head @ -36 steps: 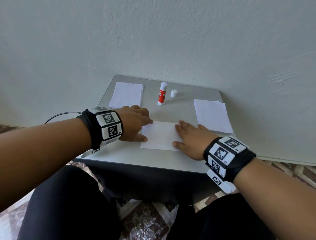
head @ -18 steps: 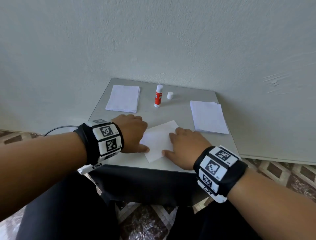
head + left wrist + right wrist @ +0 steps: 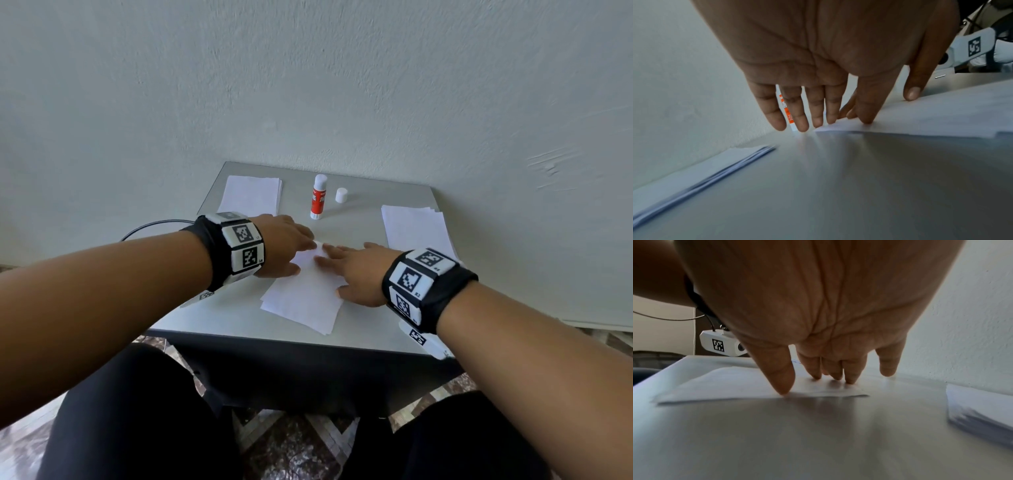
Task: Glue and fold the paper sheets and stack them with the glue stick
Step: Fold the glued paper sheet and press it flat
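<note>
Grey metal table (image 3: 370, 212): small, pushed against a pale wall (image 3: 308, 85); carries all the paper and the glue.
Black trousers (image 3: 137, 411): knees seen below the near edge of the table.
Folded sheet (image 3: 305, 298): white, lies flat in the middle of the table, turned at an angle, one corner pointing to the near edge; far corner under both sets of fingers.
Right pile of paper (image 3: 414, 226): white sheets, on the right side of the table near the wall, partly hidden behind the right wrist band.
Left pile of paper (image 3: 250, 193): white, at the far left corner of the table, apart from the folded sheet.
Left hand (image 3: 284, 246): palm down at the left edge of the folded sheet; fingers straight and released, grasping nothing; thumb and forefinger tips press on the paper, other fingertips just above the bare table in the left wrist view.
Right hand (image 3: 359, 274): palm down on the right part of the folded sheet; fingers stretched and released, thumb tip and three fingertips press the paper, little finger off to the side.
Wrist bands (image 3: 243, 245): black with white marker squares, one on each wrist.
Glue stick (image 3: 318, 197): red and white, upright, open, behind the hands at the far middle of the table.
Cap (image 3: 341, 195): white, stands just beside the glue stick on its right, not touching.
</note>
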